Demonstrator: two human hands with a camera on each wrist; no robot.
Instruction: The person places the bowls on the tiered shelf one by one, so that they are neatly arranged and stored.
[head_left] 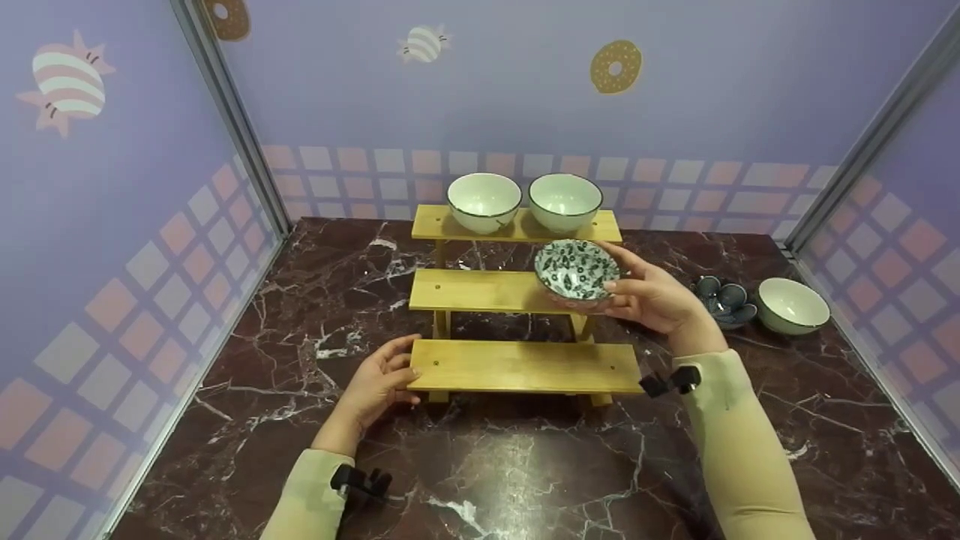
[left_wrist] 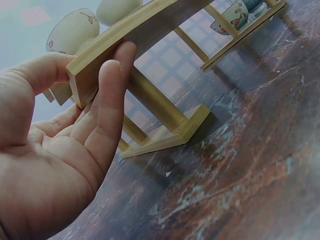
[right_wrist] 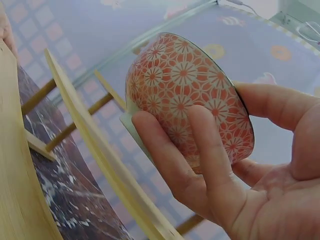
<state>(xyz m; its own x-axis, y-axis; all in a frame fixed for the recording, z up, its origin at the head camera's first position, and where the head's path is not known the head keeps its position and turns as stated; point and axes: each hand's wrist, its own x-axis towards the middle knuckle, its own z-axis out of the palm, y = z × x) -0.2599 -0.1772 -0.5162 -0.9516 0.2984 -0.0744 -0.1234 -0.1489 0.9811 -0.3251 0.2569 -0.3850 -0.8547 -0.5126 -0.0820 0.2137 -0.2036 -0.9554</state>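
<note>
My right hand [head_left: 660, 300] holds a small bowl [head_left: 576, 270] by its right side. The bowl has a dark floral pattern inside and red-and-white flowers outside [right_wrist: 182, 82]. It is tilted, over the right end of the middle shelf [head_left: 480, 291] of a three-step wooden rack. My left hand [head_left: 379, 384] grips the left end of the bottom shelf [head_left: 525, 367], thumb on top and fingers underneath [left_wrist: 111, 85]. Two white bowls, a left one [head_left: 484, 202] and a right one [head_left: 565, 202], stand side by side on the top shelf.
To the right on the dark marbled table [head_left: 495, 487] is a white bowl [head_left: 792, 307]. Beside it sits a dark blue dish with rounded compartments [head_left: 724, 300], partly behind my right hand. Patterned walls [head_left: 525, 105] enclose the table at the back and sides.
</note>
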